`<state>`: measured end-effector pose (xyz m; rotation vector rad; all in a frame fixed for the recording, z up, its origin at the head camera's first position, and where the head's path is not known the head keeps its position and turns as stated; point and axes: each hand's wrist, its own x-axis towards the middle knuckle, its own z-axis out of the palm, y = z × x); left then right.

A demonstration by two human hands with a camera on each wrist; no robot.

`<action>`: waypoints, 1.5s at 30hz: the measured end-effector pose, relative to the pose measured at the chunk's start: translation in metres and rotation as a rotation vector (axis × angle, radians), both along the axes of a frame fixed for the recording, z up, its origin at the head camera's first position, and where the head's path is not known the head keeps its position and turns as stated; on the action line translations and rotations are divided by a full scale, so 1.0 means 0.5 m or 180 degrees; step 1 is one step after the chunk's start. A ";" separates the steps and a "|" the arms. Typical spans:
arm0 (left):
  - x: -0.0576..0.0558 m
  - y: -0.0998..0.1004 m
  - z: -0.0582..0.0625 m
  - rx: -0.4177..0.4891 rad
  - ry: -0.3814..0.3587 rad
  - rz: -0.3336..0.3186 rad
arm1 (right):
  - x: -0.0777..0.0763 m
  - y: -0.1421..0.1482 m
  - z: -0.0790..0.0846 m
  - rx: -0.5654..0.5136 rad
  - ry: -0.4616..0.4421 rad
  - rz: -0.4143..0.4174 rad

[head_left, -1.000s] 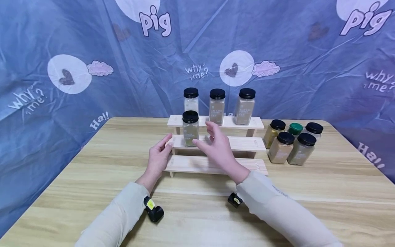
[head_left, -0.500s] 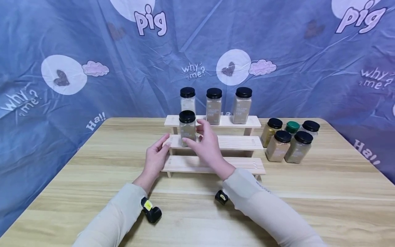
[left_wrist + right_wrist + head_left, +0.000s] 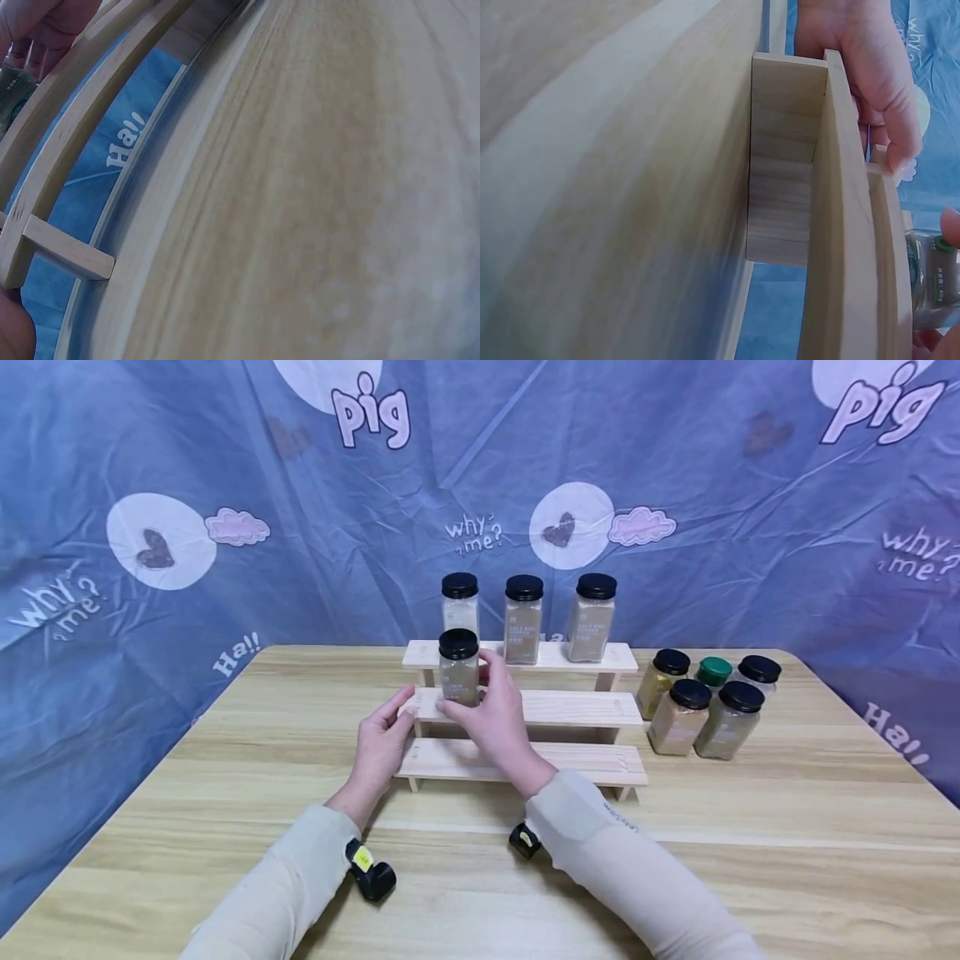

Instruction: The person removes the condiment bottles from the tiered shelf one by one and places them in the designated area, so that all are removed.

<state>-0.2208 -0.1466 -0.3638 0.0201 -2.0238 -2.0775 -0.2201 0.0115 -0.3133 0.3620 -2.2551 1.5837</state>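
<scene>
My right hand [image 3: 495, 714] grips a square spice jar [image 3: 458, 675] with a black lid, thumb across its lower front and fingers behind its right side. The jar stands upright at the left end of the middle step of a three-step wooden rack [image 3: 577, 708]. In the right wrist view the jar [image 3: 934, 274] shows at the step's edge. My left hand [image 3: 381, 739] holds the left end of that step between thumb and fingers; its thumb [image 3: 901, 131] presses on the wood. Three black-lidded jars, one of them a salt and pepper jar [image 3: 522, 625], line the top step.
To the right of the rack several jars stand grouped on the wooden table [image 3: 810, 827], including a green-lidded jar [image 3: 714, 672] and a black-lidded jar [image 3: 678, 722]. The lowest step [image 3: 450, 758] lies in front of both hands. A blue printed cloth [image 3: 337, 543] hangs behind the table.
My right hand has moved left from beside the jar, and its thumb and fingers have come around it. My left hand has stayed on the rack's end.
</scene>
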 end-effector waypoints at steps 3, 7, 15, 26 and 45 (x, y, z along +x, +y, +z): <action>0.000 0.001 0.001 -0.0002 0.0011 -0.0005 | 0.000 -0.003 -0.001 0.0046 0.0043 -0.0062; 0.000 0.000 0.002 -0.0031 -0.0016 -0.0003 | -0.001 -0.005 -0.003 0.0084 0.0113 -0.0105; 0.001 0.000 0.002 -0.0013 -0.0023 -0.0018 | -0.001 -0.004 -0.008 0.0074 0.0221 -0.0174; 0.001 -0.001 0.003 -0.0002 -0.0009 -0.0029 | -0.004 0.000 -0.008 -0.0064 0.0356 -0.0186; 0.002 0.000 0.002 -0.0006 -0.0027 0.0044 | -0.001 0.057 0.021 -0.0569 0.0987 -0.0594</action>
